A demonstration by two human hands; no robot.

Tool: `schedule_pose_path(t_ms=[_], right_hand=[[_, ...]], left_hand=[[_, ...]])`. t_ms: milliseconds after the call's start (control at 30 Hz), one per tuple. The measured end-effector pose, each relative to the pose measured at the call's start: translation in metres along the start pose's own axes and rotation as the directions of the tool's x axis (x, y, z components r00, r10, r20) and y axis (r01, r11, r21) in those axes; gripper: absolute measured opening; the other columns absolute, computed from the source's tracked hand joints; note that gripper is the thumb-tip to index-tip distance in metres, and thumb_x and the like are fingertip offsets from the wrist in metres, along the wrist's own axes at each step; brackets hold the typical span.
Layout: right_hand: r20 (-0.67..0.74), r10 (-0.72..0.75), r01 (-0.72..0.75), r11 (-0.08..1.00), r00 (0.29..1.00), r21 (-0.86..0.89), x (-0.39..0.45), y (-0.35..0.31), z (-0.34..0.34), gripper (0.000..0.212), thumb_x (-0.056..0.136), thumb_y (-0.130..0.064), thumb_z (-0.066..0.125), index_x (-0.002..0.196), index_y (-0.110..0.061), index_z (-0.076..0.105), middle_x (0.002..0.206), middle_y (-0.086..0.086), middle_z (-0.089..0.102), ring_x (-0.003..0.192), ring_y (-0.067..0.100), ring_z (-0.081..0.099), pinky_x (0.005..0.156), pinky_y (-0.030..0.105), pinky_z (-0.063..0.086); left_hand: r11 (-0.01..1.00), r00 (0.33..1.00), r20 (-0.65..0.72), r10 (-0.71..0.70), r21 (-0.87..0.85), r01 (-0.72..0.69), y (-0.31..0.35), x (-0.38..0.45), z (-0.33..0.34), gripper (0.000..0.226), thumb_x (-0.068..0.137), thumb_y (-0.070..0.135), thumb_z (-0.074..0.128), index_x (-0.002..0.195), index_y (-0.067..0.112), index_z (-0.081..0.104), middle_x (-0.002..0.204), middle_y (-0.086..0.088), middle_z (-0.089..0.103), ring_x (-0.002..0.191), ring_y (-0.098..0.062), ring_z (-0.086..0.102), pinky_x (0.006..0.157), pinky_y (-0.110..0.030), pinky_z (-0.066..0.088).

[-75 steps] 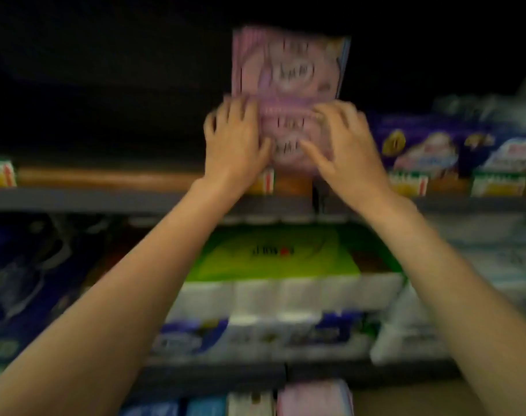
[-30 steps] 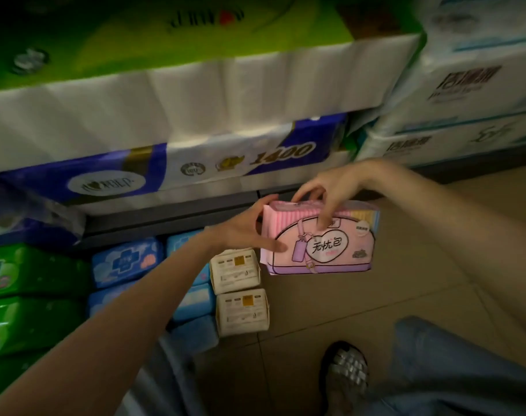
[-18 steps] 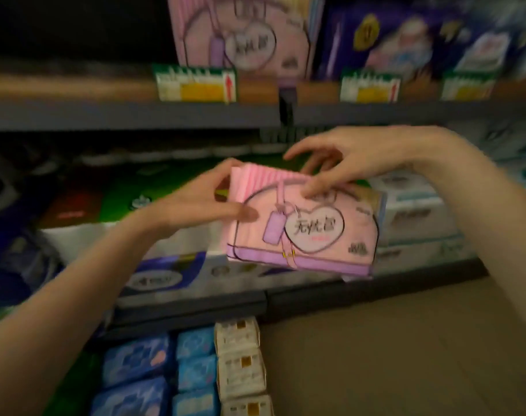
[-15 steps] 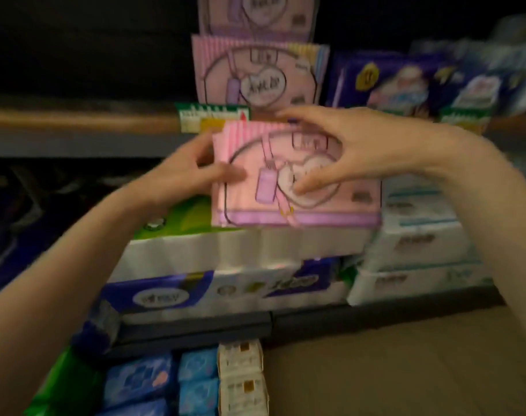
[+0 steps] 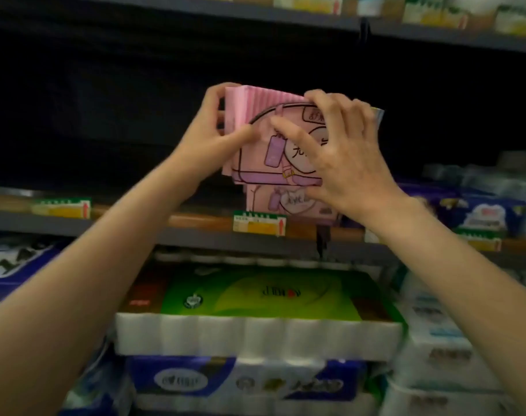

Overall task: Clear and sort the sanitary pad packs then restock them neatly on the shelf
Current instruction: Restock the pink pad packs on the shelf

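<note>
Basically, biggest risk first: the shelf (image 5: 195, 235) holds a standing pink stack (image 5: 288, 202), and we could topple it landing the pack (image 5: 255, 139) off-centre. Both hands, left (image 5: 213, 136) and right (image 5: 342, 154), clamp the pack from its sides, just above the stack. Smaller risk: slick wrap slipping from our fingers.

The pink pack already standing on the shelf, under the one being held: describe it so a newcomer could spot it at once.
Find the middle shelf with the green-and-yellow price tags along its edge. Just right of the centre tag stands the lower pink pack, directly beneath the pack held by both hands. Its neighbours to the right are dark blue packs; this one alone is pink with a white heart label.
</note>
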State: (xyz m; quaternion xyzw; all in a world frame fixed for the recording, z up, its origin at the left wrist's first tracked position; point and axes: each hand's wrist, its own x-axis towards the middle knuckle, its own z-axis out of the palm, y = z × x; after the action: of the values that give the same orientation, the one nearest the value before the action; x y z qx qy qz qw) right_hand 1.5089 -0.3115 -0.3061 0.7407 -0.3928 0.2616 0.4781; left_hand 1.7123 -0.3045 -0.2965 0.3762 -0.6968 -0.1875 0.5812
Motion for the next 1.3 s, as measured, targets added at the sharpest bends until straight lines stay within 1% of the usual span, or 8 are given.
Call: schedule_pose_path(t_ms=[167,333,533,733,933,1067,1200,1300], right_hand=[[0.007,0.045,-0.044,0.994,0.999,-0.096,0.031,0.014,0.049,0.102,0.061,-0.023,0.083,0.143,-0.035,0.023,0.141,0.013,0.018,0.130,0.036,0.017,0.107,0.051,0.012],[0.330,0.099,-0.137,0.986,0.939,0.095,0.032,0.027,0.074,0.075,0.086,-0.030,0.066,0.148,-0.031,0.024,0.156,0.011,0.009,0.143,0.033,0.004,0.116,0.046,0.003],[0.367,-0.022,-0.012,0.996,0.930,0.090,0.041,0.051,0.075,0.080,0.077,0.009,0.059,0.144,-0.024,0.030,0.155,0.009,0.010,0.141,0.034,0.012,0.115,0.044,0.014],[0.320,0.098,-0.116,0.993,0.942,0.036,0.038,0.027,0.082,0.077,0.075,-0.001,0.067,0.142,-0.018,0.031,0.154,0.011,0.014,0.141,0.034,0.012,0.114,0.046,0.015],[0.102,0.290,-0.307,0.889,0.952,0.341,-0.066,-0.045,0.080,0.048,0.085,-0.007,0.055,0.133,-0.007,0.047,0.142,0.022,0.036,0.132,0.040,0.031,0.110,0.051,0.029],[0.176,0.207,-0.266,0.847,0.962,0.461,-0.204,-0.143,0.090,0.047,0.073,0.003,0.059,0.118,-0.006,0.048,0.127,0.021,0.043,0.115,0.035,0.042,0.097,0.046,0.040],[0.734,-0.045,-0.417,0.798,0.677,0.434,-0.298,-0.211,0.089,0.059,0.077,-0.003,0.068,0.132,-0.007,0.047,0.142,0.020,0.036,0.126,0.038,0.041,0.099,0.050,0.044],[0.900,-0.209,-0.443,0.813,0.382,0.377,-0.352,-0.246,0.092,0.056,0.091,-0.022,0.055,0.142,-0.017,0.033,0.152,0.009,0.016,0.139,0.028,0.019,0.112,0.042,0.025]], left_hand=[[0.991,0.990,-0.141,-0.029,0.125,0.047,-0.014,0.016,0.011,0.053,0.089,0.015,0.059,0.136,0.019,0.037,0.118,0.004,0.052,0.110,-0.011,0.055,0.078,-0.016,0.048],[0.932,0.961,0.167,-0.220,0.326,0.156,-0.054,0.012,0.033,0.062,0.090,0.007,0.054,0.145,0.025,0.030,0.146,-0.006,0.038,0.108,-0.009,0.051,0.077,-0.016,0.042],[0.927,0.913,0.265,-0.311,0.295,0.231,-0.071,0.024,0.049,0.067,0.092,0.009,0.051,0.148,0.029,0.021,0.146,-0.007,0.035,0.123,-0.024,0.049,0.095,-0.042,0.049],[0.859,0.911,0.290,-0.294,0.498,0.118,-0.077,0.024,0.049,0.063,0.092,0.013,0.052,0.147,0.023,0.025,0.150,-0.006,0.031,0.137,-0.025,0.030,0.111,-0.051,0.026],[0.800,0.978,-0.050,0.203,0.585,-0.136,-0.100,-0.078,0.038,0.041,0.078,0.012,0.047,0.117,0.010,0.059,0.112,-0.011,0.059,0.104,-0.026,0.052,0.089,-0.036,0.034],[0.754,0.946,0.173,0.276,0.571,-0.324,-0.149,-0.197,0.052,0.032,0.071,0.011,0.044,0.099,0.012,0.060,0.097,-0.011,0.060,0.093,-0.022,0.045,0.078,-0.033,0.028],[0.753,0.900,0.409,-0.149,0.637,-0.165,-0.204,-0.310,0.078,0.038,0.077,0.017,0.045,0.113,0.018,0.056,0.111,-0.008,0.056,0.104,-0.024,0.050,0.084,-0.033,0.028],[0.648,0.690,0.430,-0.582,0.758,0.074,-0.234,-0.368,0.098,0.046,0.089,0.016,0.047,0.134,0.022,0.043,0.135,-0.001,0.040,0.124,-0.022,0.037,0.100,-0.034,0.024]])
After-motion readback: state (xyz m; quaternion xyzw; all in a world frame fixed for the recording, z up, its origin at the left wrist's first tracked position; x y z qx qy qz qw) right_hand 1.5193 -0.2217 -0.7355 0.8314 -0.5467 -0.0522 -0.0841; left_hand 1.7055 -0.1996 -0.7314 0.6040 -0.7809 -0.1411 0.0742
